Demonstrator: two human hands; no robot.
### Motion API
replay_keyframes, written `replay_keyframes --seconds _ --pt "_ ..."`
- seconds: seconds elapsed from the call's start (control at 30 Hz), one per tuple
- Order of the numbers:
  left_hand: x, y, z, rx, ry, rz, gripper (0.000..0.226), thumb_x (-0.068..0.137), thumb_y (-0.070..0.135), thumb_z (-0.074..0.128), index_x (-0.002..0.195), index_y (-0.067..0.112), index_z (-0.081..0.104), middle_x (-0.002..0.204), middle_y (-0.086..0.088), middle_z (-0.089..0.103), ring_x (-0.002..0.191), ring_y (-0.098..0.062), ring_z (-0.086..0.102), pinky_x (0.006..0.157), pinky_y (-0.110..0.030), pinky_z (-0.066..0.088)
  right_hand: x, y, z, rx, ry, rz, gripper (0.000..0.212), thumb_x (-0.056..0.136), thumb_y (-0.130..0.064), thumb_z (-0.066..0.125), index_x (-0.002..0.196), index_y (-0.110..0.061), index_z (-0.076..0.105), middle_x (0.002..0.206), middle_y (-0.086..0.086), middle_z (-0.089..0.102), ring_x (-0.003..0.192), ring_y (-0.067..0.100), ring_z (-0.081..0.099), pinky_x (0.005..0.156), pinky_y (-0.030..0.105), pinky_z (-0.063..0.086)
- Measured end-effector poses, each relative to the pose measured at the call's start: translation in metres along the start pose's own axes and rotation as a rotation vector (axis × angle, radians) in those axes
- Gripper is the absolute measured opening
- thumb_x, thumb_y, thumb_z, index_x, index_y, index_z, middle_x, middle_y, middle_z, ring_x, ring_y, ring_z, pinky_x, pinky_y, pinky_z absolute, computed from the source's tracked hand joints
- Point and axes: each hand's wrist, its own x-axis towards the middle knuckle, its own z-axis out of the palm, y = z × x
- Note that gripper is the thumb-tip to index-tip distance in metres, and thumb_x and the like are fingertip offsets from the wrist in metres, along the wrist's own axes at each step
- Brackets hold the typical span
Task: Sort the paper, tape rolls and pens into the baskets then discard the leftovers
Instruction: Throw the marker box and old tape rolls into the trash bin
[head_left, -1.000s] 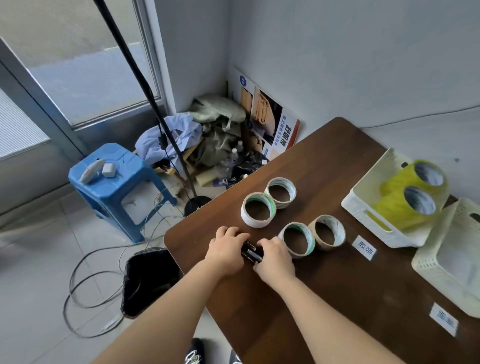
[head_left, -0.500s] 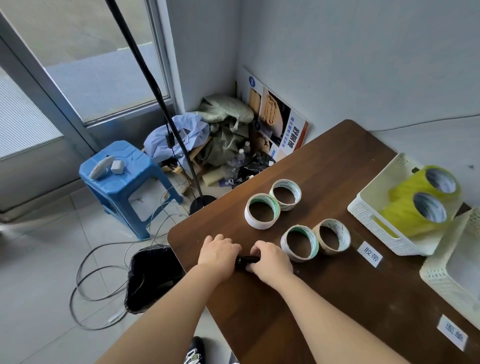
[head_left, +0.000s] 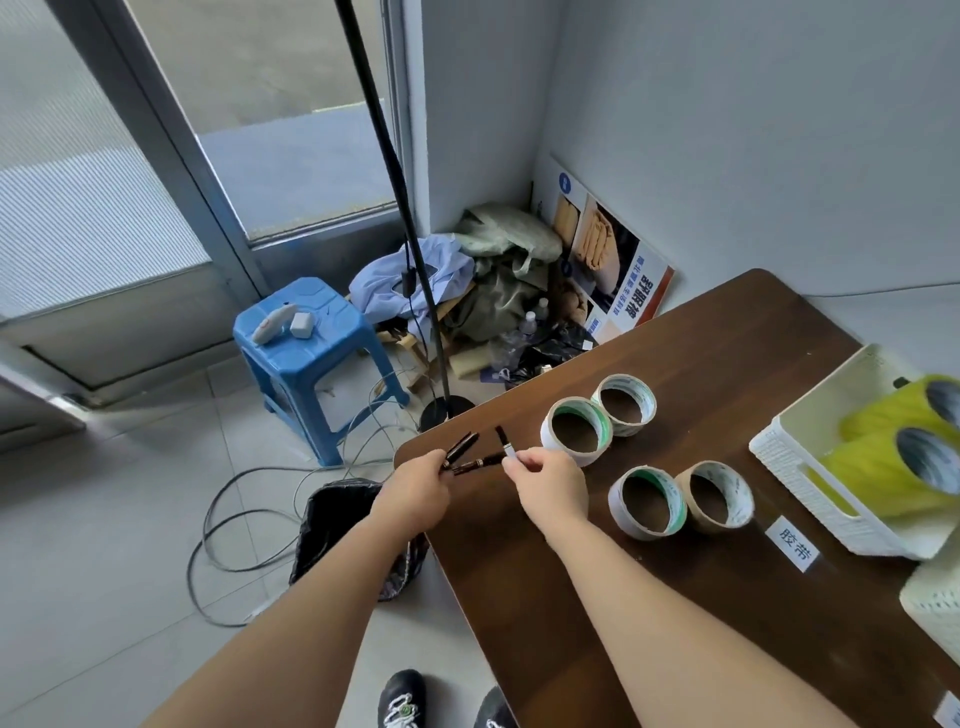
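Head view: two dark pens (head_left: 460, 449) are gripped in the left hand (head_left: 415, 493) over the brown table's (head_left: 571, 623) left corner, while a third pen (head_left: 503, 439) (white at its lower end) is pinched by the right hand (head_left: 550, 486). Four tape rolls (head_left: 589, 456) are seen standing just beyond, and two yellow rolls (head_left: 872, 467) are lodged in the white basket (head_left: 789, 467).

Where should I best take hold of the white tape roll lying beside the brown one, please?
Pinch the wall of the white tape roll from above, on its left side: it lies flat with its core open upward, and the brown tape roll crowds its right.
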Motion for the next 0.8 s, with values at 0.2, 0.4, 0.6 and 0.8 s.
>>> replay_keyframes --seconds 0.2,0.4,0.6,0.8 --pt "-0.019 -0.044 -0.041 -0.586 -0.024 -0.239 0.016 0.097 0.020 0.048 0.084 0.022 0.055 0.062 0.001 0.057 0.048 -0.010 0.051 0.048 -0.025 0.044 -0.018 -0.065 0.053 0.332 -0.241 0.067 0.026 0.093 -0.031 0.056 0.090 -0.008 0.070 0.089 0.010 0.068 0.086 0.025 0.062 0.080 0.041 0.054" --pt "-0.041 -0.091 -0.060 -0.768 -0.051 -0.386 0.018 0.098 0.015 0.046 0.083 0.009 0.053 0.062 -0.008 0.053 0.042 -0.016 0.043 0.040 -0.023 0.040 -0.032 -0.089 0.112 0.412 -0.425 0.217 0.029 0.098 -0.025 0.049 0.075 -0.012 0.061 0.077 0.010 0.065 0.064 0.022 0.061 0.055 0.029 0.050" --pt "-0.043 -0.117 -0.064 -0.816 -0.066 -0.444 0.019 0.097 0.008 0.044 0.082 0.009 0.056 0.069 -0.009 0.053 0.049 -0.016 0.048 0.048 -0.029 0.053 -0.033 -0.094 0.146 0.425 -0.444 0.361 0.027 0.099 -0.020 0.045 0.082 -0.008 0.061 0.077 0.015 0.063 0.061 0.020 0.054 0.046 0.025 0.046" --pt "-0.030 -0.135 -0.070 -0.646 0.044 -0.470 0.028 0.092 0.002 0.043 0.113 0.010 0.058 0.110 -0.018 0.062 0.089 -0.030 0.063 0.077 -0.035 0.055 -0.025 -0.097 0.149 0.457 -0.368 0.340 0.017 0.096 -0.017 0.043 0.093 -0.012 0.058 0.074 0.004 0.051 0.064 0.016 0.051 0.053 0.024 0.048"
